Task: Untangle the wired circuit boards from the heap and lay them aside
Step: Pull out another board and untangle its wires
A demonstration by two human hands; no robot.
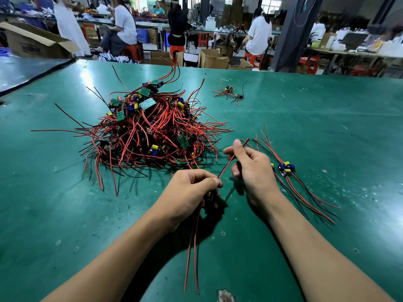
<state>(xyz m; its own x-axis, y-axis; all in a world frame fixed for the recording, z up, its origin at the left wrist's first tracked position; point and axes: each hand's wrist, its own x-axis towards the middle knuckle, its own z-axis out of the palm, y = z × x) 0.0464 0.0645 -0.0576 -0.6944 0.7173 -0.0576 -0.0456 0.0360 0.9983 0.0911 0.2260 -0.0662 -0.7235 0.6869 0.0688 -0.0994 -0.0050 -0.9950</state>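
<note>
A heap [150,129] of small green circuit boards tangled in red and black wires lies on the green table [65,214], left of centre. Just in front of it, my left hand [189,192] grips one board, mostly hidden under the fingers, whose red wires [193,247] hang toward me. Another red wire [229,164] of that board runs up to the right, where my right hand [250,168] pinches it between thumb and forefinger. To the right of my right hand lie the separated boards [285,168], their wires laid out straight.
A small tangle of boards and wires [229,92] sits apart at the back of the table. Beyond the far edge are cardboard boxes [212,58], red stools, a dark pillar [292,33] and several seated people at other benches. A dark mat [26,70] overlaps the back left corner.
</note>
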